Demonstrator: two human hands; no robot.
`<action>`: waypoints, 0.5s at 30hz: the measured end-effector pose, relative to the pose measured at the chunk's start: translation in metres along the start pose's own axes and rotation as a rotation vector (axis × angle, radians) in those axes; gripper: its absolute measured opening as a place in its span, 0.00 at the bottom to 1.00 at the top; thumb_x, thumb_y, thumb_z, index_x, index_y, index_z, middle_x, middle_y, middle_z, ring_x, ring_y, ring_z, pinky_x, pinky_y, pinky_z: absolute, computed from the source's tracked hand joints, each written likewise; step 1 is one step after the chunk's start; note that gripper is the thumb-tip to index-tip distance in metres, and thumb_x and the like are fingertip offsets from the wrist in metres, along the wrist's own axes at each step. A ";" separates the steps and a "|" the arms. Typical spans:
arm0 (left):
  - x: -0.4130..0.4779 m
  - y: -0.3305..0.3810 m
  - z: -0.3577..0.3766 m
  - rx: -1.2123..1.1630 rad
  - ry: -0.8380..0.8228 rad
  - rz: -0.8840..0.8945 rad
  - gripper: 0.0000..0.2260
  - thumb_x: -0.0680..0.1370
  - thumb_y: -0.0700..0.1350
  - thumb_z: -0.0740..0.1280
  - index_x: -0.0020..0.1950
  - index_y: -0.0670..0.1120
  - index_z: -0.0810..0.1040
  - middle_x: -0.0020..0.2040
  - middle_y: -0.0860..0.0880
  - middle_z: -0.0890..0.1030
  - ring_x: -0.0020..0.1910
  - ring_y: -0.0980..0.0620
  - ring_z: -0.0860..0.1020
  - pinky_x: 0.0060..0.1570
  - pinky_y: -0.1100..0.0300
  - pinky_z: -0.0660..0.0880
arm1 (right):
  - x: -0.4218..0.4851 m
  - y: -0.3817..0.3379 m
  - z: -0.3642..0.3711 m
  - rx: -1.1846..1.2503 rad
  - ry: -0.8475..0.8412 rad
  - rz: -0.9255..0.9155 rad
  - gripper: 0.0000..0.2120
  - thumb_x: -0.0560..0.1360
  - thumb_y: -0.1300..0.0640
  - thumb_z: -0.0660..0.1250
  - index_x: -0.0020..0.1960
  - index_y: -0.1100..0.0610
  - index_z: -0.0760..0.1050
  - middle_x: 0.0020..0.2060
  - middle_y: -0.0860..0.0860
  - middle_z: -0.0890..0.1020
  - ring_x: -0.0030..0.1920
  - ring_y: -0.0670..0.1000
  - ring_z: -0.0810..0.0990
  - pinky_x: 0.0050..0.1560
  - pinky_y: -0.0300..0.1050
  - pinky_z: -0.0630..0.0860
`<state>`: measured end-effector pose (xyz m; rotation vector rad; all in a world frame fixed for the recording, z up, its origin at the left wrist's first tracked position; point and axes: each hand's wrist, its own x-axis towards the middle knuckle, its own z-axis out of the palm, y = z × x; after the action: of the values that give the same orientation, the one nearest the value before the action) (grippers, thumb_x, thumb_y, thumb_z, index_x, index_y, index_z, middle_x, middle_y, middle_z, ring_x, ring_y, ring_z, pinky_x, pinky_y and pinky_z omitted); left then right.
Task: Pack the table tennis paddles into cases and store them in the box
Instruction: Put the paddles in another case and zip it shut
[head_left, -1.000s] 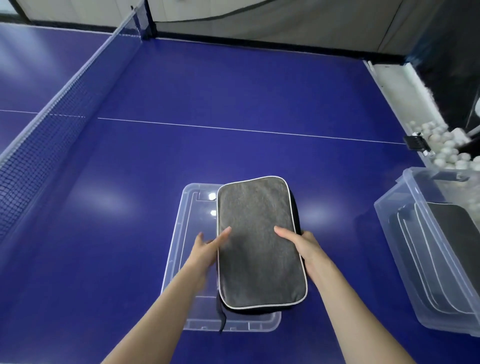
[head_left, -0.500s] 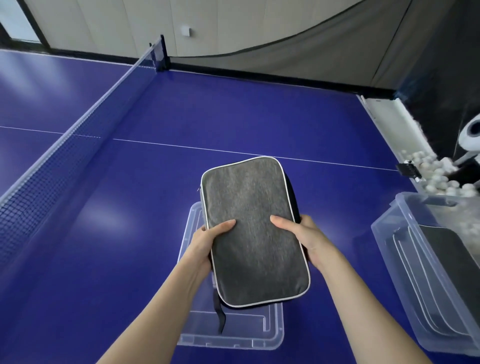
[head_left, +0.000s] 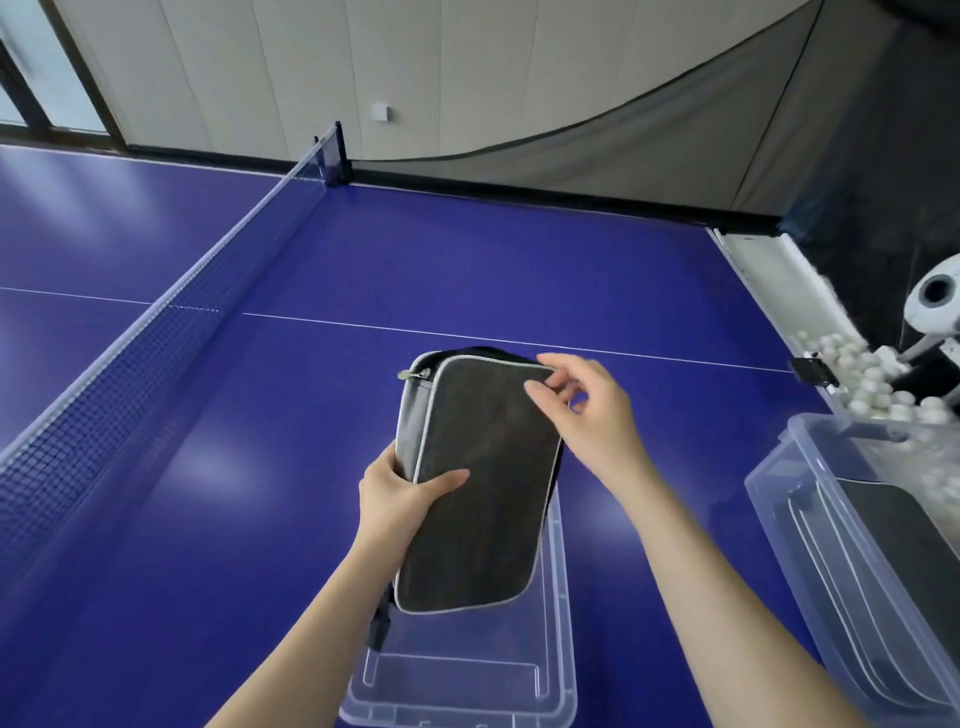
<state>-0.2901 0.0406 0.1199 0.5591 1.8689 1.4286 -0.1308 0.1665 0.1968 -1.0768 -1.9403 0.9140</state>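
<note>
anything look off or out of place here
Nothing spilled or damaged. The case, gripped by the left hand, is tilted over the clear lid lying on the table, and its black strap dangles loose.

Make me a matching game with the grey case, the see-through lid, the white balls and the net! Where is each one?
1 grey case
2 clear lid
3 white balls
4 net

A stretched across the table
B gripped by the left hand
C flat on the table, under the case
D piled at the table's right edge

Pairs: 1-B, 2-C, 3-D, 4-A
</note>
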 end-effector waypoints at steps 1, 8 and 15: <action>-0.001 0.001 0.001 0.094 0.011 0.075 0.21 0.57 0.52 0.82 0.45 0.53 0.77 0.40 0.56 0.83 0.40 0.54 0.82 0.41 0.55 0.79 | 0.003 -0.013 0.006 -0.038 -0.003 -0.098 0.13 0.73 0.52 0.71 0.56 0.51 0.79 0.41 0.48 0.76 0.42 0.49 0.75 0.46 0.41 0.73; -0.011 0.005 -0.001 0.530 0.068 0.341 0.19 0.61 0.55 0.78 0.35 0.60 0.66 0.29 0.57 0.74 0.31 0.53 0.73 0.32 0.58 0.67 | 0.000 -0.051 0.035 -0.516 -0.026 -0.454 0.15 0.70 0.46 0.72 0.46 0.58 0.77 0.38 0.46 0.69 0.45 0.52 0.73 0.47 0.46 0.70; -0.015 0.002 -0.005 0.660 0.087 0.354 0.19 0.63 0.56 0.76 0.50 0.56 0.76 0.33 0.55 0.79 0.37 0.50 0.77 0.40 0.55 0.75 | -0.012 -0.050 0.031 -0.683 -0.017 -0.657 0.10 0.74 0.61 0.65 0.34 0.60 0.76 0.28 0.52 0.76 0.31 0.54 0.73 0.33 0.49 0.74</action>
<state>-0.2845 0.0274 0.1265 1.2079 2.4009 1.0189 -0.1710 0.1287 0.2208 -0.6661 -2.4596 -0.1150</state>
